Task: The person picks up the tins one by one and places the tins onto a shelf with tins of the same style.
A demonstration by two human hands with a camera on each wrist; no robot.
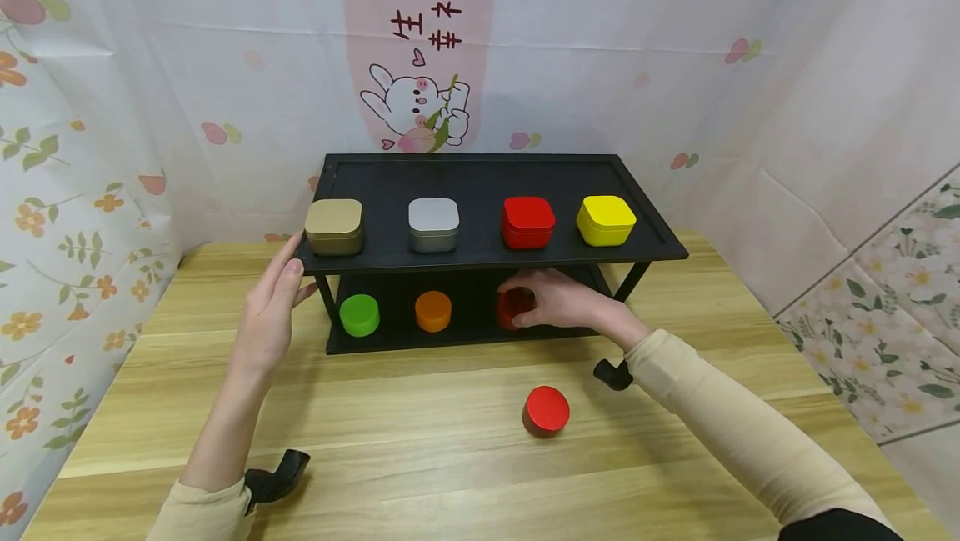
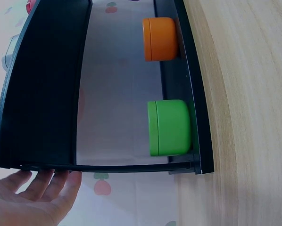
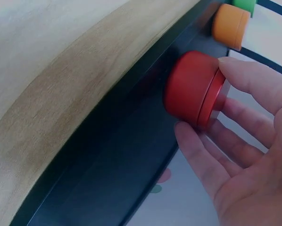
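A black two-tier rack (image 1: 465,178) stands on the table against the backdrop. My left hand (image 1: 268,312) grips the left end of its top shelf, and the left wrist view has the fingertips (image 2: 71,179) against that edge. On the lower shelf, a round red tin (image 3: 190,87) is pinched by my right hand (image 1: 562,301), with the thumb at one side of its lid and fingers at the other. Left of that tin, a round orange tin (image 1: 432,311) and a round green tin (image 1: 359,315) sit on the same shelf. Another round red tin (image 1: 546,411) lies on the table in front.
Along the top shelf are square tins: gold (image 1: 334,227), silver (image 1: 433,224), red (image 1: 528,222) and yellow (image 1: 606,220). A patterned cloth (image 1: 255,82) hangs behind the rack. The wooden table (image 1: 405,441) spreads out in front.
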